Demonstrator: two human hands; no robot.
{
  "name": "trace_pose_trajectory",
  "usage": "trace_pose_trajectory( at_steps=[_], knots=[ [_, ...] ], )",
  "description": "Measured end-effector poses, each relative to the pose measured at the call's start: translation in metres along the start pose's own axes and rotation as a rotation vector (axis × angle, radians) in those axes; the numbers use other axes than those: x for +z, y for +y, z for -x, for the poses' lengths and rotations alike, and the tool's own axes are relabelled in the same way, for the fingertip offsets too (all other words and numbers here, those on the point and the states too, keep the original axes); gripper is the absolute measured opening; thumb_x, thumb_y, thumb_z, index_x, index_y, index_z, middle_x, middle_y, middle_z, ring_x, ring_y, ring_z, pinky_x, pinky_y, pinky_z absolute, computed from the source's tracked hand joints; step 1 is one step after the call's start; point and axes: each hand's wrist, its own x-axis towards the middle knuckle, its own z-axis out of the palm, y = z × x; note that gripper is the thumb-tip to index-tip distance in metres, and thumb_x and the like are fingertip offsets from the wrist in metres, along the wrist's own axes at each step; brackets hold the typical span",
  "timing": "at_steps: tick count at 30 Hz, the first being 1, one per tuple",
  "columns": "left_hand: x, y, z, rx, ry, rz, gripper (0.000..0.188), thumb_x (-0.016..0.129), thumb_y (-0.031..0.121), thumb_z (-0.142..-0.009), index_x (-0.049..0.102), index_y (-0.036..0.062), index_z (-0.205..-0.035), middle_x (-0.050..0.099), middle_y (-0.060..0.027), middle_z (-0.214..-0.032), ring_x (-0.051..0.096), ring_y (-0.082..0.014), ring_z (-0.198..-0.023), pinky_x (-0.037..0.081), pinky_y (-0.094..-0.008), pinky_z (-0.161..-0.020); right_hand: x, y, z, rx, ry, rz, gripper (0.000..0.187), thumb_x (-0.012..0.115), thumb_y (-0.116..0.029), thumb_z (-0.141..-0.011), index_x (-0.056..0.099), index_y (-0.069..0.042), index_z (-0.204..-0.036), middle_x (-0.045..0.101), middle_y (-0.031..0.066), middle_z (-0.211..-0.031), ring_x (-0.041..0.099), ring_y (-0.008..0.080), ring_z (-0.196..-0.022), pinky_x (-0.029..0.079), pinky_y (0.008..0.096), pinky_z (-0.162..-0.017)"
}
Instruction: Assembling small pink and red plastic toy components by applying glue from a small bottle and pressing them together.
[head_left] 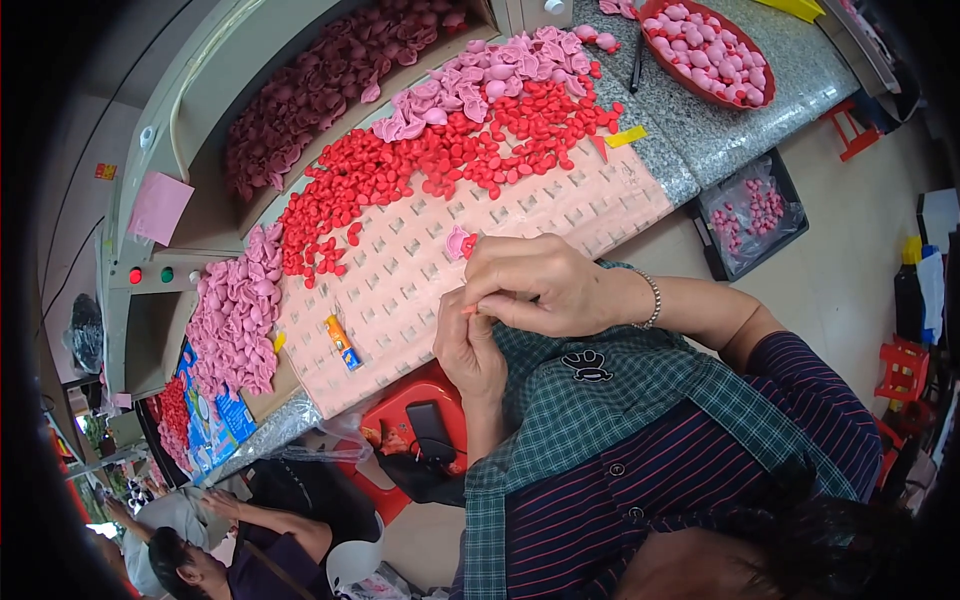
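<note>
Near left, a co-worker point(285, 565) is leaning in, body being cropped by the lower edge. Left of the mat, a pink heap point(235, 320) is spreading: smooth, curled, cupped pieces, outlines merging in the pile. Far left, a shadowed recess is holding more dusky pink pieces point(330, 90), the deepest hard to make out. An orange-and-blue tube point(342, 342) is lying on the pale pink mat point(610, 200), whose surface is showing rows of small rectangular marks. Along the far side, glossy, rounded red pieces point(440, 155) are scattering in a broad band.

Mid-scene, the left hand point(468, 355) is pinching, its fingertips meeting those of the right hand point(540, 285); both are clamping a tiny orange-pink bit point(469, 310), mostly being covered by fingers. Just beyond the right knuckles, a frilled pink-and-red piece point(458, 243) is showing, partly hidden; whether the hand is touching it, cannot tell.

Far right, a red bowl point(672, 72) is brimming with rounded pink-and-red pieces. Below counter level, a black crate point(775, 252) is holding a crinkled clear bag.
</note>
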Motion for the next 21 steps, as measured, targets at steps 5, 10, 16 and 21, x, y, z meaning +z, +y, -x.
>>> trace_pose_trajectory(
  at_steps=[5,10,16,21],
  knots=[
    [0.006,-0.001,-0.005,0.132,0.029,-0.021,0.027,0.055,0.021,-0.102,0.064,-0.0042,-0.101,0.064,-0.0134,-0.090,0.062,-0.0258,-0.084,0.049,-0.0338,-0.076,0.002,0.000,0.000,-0.170,-0.021,0.278,0.012,0.062,0.005,-0.082,0.061,-0.001,-0.092,0.061,0.0138,-0.089,0.063,0.0326,-0.080,0.053,0.0391,-0.068],
    [0.002,-0.017,0.001,0.115,0.060,0.093,0.030,0.055,0.026,-0.103,0.062,-0.0030,-0.098,0.064,-0.0156,-0.089,0.062,-0.0269,-0.087,0.049,-0.0353,-0.081,-0.032,-0.015,-0.011,-0.163,0.190,0.398,0.014,0.060,0.008,-0.081,0.062,0.001,-0.093,0.064,0.0133,-0.090,0.064,0.0298,-0.081,0.053,0.0392,-0.070],
    [0.008,-0.033,0.009,0.194,0.194,0.026,0.039,0.048,0.037,-0.105,0.054,-0.0009,-0.111,0.065,-0.0155,-0.097,0.062,-0.0230,-0.092,0.049,-0.0330,-0.084,-0.129,0.017,0.015,-0.028,0.547,0.924,0.025,0.063,0.014,-0.079,0.066,-0.002,-0.098,0.065,0.0106,-0.091,0.066,0.0214,-0.077,0.054,0.0335,-0.070],
    [0.008,-0.035,0.009,0.223,0.173,-0.090,0.046,0.047,0.042,-0.104,0.055,-0.0029,-0.111,0.066,-0.0185,-0.100,0.063,-0.0269,-0.095,0.050,-0.0361,-0.087,-0.178,0.079,0.073,0.283,0.357,1.265,0.021,0.063,0.009,-0.082,0.066,-0.002,-0.100,0.065,0.0127,-0.098,0.066,0.0282,-0.081,0.053,0.0348,-0.075]
  ],
)
